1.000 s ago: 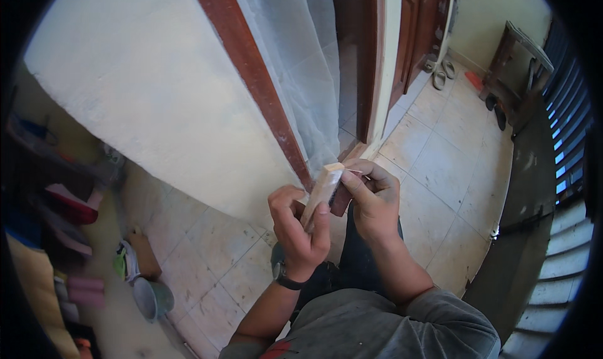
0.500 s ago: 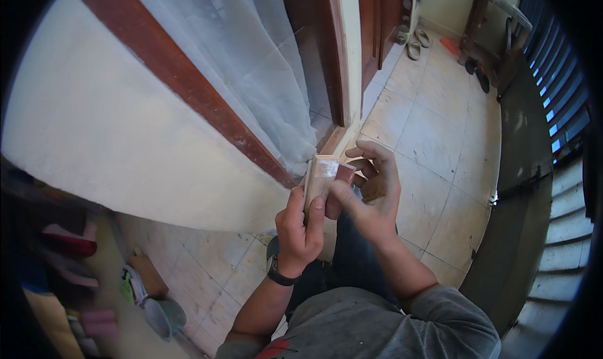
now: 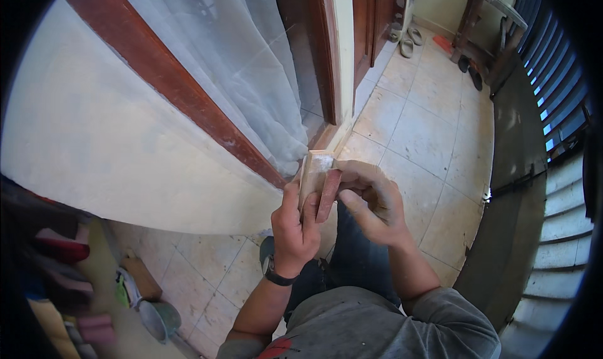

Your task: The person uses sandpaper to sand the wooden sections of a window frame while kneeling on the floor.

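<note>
Closing in since the earlier head view, your right hand (image 3: 382, 211) is curling its fingers behind a reddish strip (image 3: 330, 194), thumb apart. Your left hand (image 3: 295, 236) is clamping a wooden block (image 3: 313, 178), the strip slanting across its right edge. Work is looking partway, strip seemingly unfastened; right fingertips are mostly hiding, contact unclear.

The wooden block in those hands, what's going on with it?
A person's left hand holds the wooden block, with whitish marks near its top. A reddish-brown strip shows along the block's right side. The right hand is curled beside the strip, thumb apart from the fingers; whether it grips the strip is hard to tell. Below is a tiled floor.
</note>
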